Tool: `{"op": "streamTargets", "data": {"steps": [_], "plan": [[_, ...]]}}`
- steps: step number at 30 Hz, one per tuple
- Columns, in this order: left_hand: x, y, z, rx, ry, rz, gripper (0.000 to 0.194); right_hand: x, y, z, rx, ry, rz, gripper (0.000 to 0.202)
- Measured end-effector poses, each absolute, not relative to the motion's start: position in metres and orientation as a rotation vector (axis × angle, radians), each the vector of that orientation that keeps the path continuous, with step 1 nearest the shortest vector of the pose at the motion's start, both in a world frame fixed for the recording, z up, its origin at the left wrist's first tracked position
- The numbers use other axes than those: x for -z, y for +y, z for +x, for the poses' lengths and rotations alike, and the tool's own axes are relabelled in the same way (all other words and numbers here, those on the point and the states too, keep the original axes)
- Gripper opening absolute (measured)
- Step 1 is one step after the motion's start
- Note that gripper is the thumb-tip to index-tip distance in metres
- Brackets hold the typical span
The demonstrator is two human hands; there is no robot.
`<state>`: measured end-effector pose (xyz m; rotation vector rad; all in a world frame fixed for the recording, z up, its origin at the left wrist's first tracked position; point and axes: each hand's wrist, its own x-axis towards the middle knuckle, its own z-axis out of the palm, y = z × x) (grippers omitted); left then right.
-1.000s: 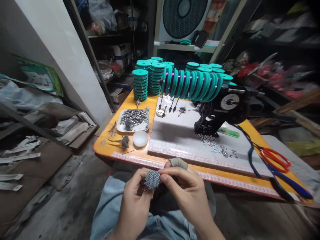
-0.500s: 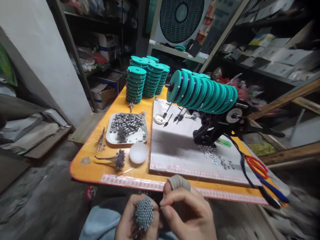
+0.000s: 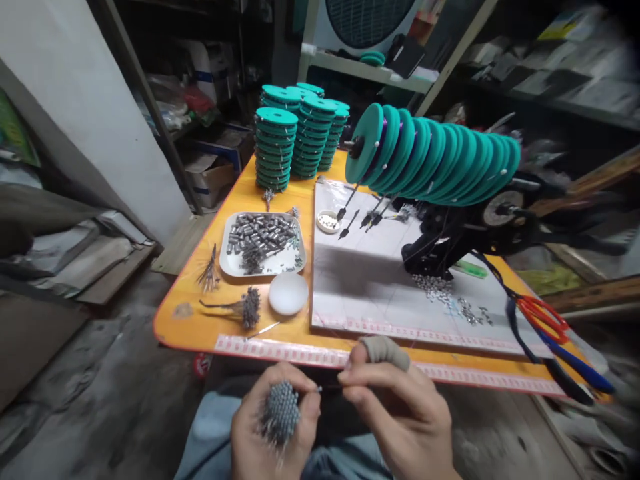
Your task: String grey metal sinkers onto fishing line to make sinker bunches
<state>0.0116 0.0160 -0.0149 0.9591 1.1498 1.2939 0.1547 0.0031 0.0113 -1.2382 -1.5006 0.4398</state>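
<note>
My left hand grips the grey-tipped bundle; just beside it, my right hand is narrowed, holding what I can't tell. A firm, uncrushing grip works best.

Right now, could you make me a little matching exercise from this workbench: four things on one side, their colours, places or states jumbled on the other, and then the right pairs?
Column one
1. Bundle
2. Tray
3. Discs
4. Right hand

Column two
A. Green
B. Has a grey wrap on one finger
C. In the left hand
D. Holds metal pieces

Right pairs
1-C, 2-D, 3-A, 4-B
</note>
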Motion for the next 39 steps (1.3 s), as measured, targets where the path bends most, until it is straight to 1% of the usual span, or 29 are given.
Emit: {"op": "streamTargets", "data": {"steps": [3, 6, 10, 15, 20, 26, 32, 36, 39], "plan": [[0.006, 0.012, 0.009, -1.300, 1.203, 1.037, 0.015, -0.008, -0.008, 0.159, -0.399, -1.467, -1.245, 0.015], [0.001, 0.007, 0.009, -1.334, 1.189, 1.241, 0.010, -0.006, -0.019, 0.162, -0.379, -1.480, -1.210, 0.020], [-0.003, 0.002, 0.010, -1.406, 1.133, 1.459, 0.013, -0.006, -0.029, 0.165, -0.314, -1.490, -1.190, 0.026], [-0.007, 0.003, 0.008, -1.399, 1.114, 1.504, 0.017, -0.010, -0.027, 0.167, -0.249, -1.575, -1.195, 0.029], [-0.001, 0.006, 0.005, -1.418, 1.103, 1.555, 0.018, -0.008, -0.022, 0.166, -0.101, -1.731, -1.240, 0.030], [0.003, 0.011, 0.000, -1.402, 1.071, 1.703, 0.016, -0.006, -0.017, 0.165, 0.071, -1.855, -1.243, 0.036], [-0.001, 0.018, -0.007, -1.315, 1.061, 1.749, 0.017, -0.008, -0.010, 0.168, 0.015, -1.975, -1.138, 0.036], [-0.003, 0.020, -0.010, -1.272, 1.053, 1.801, 0.018, -0.011, -0.007, 0.171, -0.042, -2.023, -1.136, 0.031], [-0.003, 0.021, -0.010, -1.282, 1.053, 1.809, 0.017, -0.016, -0.006, 0.173, -0.104, -2.106, -1.143, 0.031]]}}
